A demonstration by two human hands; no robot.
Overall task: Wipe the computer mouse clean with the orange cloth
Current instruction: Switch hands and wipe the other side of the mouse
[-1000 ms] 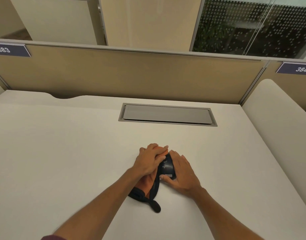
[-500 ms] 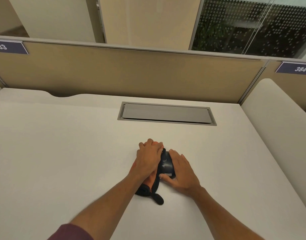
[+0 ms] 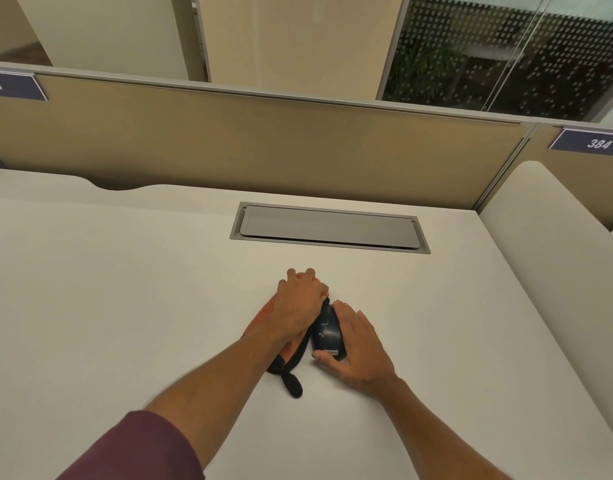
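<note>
A dark blue computer mouse (image 3: 327, 334) lies on the white desk (image 3: 125, 289), its top facing up. My right hand (image 3: 358, 344) cups its right side, thumb at its near end, holding it still. My left hand (image 3: 299, 301) presses the orange cloth (image 3: 291, 351) against the mouse's left side and far end. Most of the cloth is hidden under that hand. Its black edging and a black loop (image 3: 293, 384) trail toward me on the desk.
A grey cable hatch (image 3: 329, 227) is set into the desk beyond the hands. A beige partition (image 3: 263, 143) closes the far edge, and a rounded white divider (image 3: 540, 258) runs along the right side.
My left hand and the cloth have slid from over the mouse's top toward its left side and far end. More of the mouse top shows. My right hand has stayed put.
</note>
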